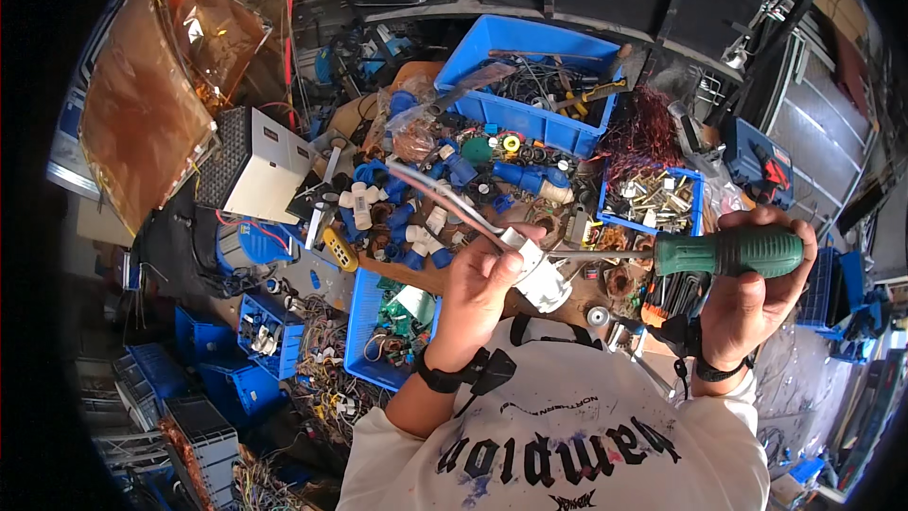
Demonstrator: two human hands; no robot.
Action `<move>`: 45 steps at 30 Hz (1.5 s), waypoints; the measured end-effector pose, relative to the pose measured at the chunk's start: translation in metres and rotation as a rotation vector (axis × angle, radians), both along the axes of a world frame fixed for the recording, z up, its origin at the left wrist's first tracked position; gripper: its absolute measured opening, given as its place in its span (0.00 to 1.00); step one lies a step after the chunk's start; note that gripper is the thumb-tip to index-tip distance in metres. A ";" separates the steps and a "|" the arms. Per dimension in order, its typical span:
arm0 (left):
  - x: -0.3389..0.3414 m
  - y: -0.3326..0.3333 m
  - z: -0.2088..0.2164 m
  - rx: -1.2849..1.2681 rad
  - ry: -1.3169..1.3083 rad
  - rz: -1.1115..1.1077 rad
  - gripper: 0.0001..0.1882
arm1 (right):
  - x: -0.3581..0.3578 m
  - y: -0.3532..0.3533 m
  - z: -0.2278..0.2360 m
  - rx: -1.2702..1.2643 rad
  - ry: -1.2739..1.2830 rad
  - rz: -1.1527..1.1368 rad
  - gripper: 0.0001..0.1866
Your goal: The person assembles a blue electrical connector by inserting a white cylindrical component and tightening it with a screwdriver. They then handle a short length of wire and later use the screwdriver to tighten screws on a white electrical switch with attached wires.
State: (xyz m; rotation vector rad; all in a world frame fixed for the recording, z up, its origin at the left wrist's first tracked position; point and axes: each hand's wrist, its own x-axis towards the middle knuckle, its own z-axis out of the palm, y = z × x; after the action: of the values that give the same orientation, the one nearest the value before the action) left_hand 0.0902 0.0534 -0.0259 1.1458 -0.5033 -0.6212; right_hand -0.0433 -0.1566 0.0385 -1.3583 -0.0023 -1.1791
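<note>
My left hand (pixel 475 291) is closed around a white plastic plug connector (pixel 543 286) in front of my chest. Pale and pinkish wires (pixel 445 197) run out of the connector toward the upper left. My right hand (pixel 747 308) grips the green handle of a screwdriver (pixel 724 255), held level with its shaft pointing left. The shaft's end is at the connector beside my left fingertips; whether the tip sits in a screw cannot be made out. Behind both hands lies a pile of blue and white plug connectors (pixel 433 235).
Beyond the pile stands a large blue bin (pixel 558 131) with cables and tools. A smaller blue tray (pixel 653 227) of brass-coloured parts is at the right, near reddish wire (pixel 648 137). A blue tray (pixel 357 341) with green pieces sits left; a yellow device (pixel 340 249) lies nearby.
</note>
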 end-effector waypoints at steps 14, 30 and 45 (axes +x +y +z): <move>0.000 -0.002 0.004 -0.383 0.560 -0.238 0.27 | 0.000 0.002 -0.001 0.027 0.025 0.012 0.36; -0.017 0.002 0.016 -0.209 0.265 -0.067 0.24 | 0.002 0.013 0.006 -0.083 -0.018 0.079 0.37; -0.015 -0.002 0.010 -0.332 0.514 -0.161 0.27 | 0.003 0.014 0.007 -0.137 0.008 0.096 0.39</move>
State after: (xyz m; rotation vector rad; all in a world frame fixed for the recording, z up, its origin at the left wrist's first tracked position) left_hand 0.0755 0.0513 -0.0161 0.6022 -0.2421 -0.9011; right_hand -0.0402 -0.1427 0.0459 -1.4661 -0.1436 -1.1092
